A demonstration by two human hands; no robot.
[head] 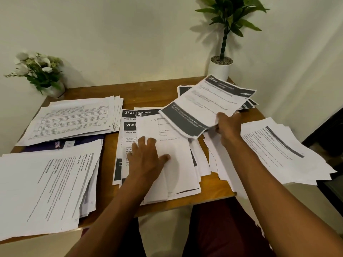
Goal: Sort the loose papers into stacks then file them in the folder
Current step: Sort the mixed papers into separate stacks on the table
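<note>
Sorting looks about midway: the right hand (227, 125) pinches a lifted dark-banded sheet (207, 106), the left hand's (146, 156) spread fingers press the unsorted pile (178, 164), and the blue folder (61, 144), left of them among stacks, lies unfilled.

The surface (148, 95) is brown wood, smooth with a soft sheen. The loose papers (176, 164) are thin, matt white paper printed in black. The printed sheet (207, 106) held in the right grip (227, 125) bends limply and carries matt dark grey bands. The folder (42, 146) looks like dark blue card or plastic with a slight gloss. The plant pot (220, 70) is smooth and white, topped with rough gravel (221, 60).
</note>
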